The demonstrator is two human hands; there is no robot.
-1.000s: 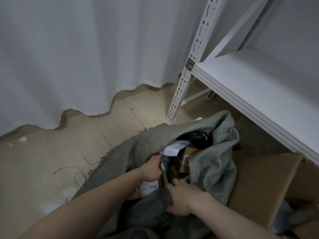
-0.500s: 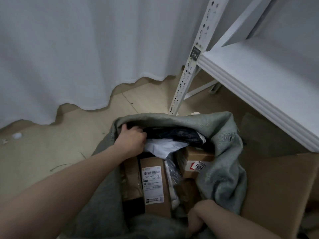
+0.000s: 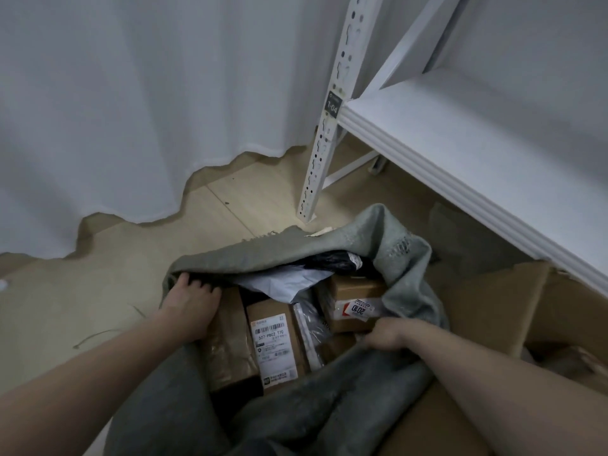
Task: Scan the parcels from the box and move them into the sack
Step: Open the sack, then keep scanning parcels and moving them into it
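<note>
A grey woven sack (image 3: 263, 255) lies open on the floor in front of me. My left hand (image 3: 192, 304) grips its far left rim and my right hand (image 3: 388, 335) grips its near right rim, holding the mouth wide. Inside lie several parcels: a brown box with a white barcode label (image 3: 273, 343), a brown box with a "2010" sticker (image 3: 357, 299), a white mailer (image 3: 286, 281) and a black bag (image 3: 335, 260). The cardboard box (image 3: 493, 311) stands at the right, its inside mostly out of sight.
A white metal shelf (image 3: 460, 153) overhangs the cardboard box at the right, with its perforated upright (image 3: 324, 139) standing just beyond the sack. A white curtain (image 3: 131, 93) hangs along the back. Beige floor (image 3: 82, 291) stretches to the left.
One second ago both hands were close together at the sack's mouth with a phone-like object between them. They have spread apart, pulling the mouth open and exposing the parcels; the phone is out of sight.
</note>
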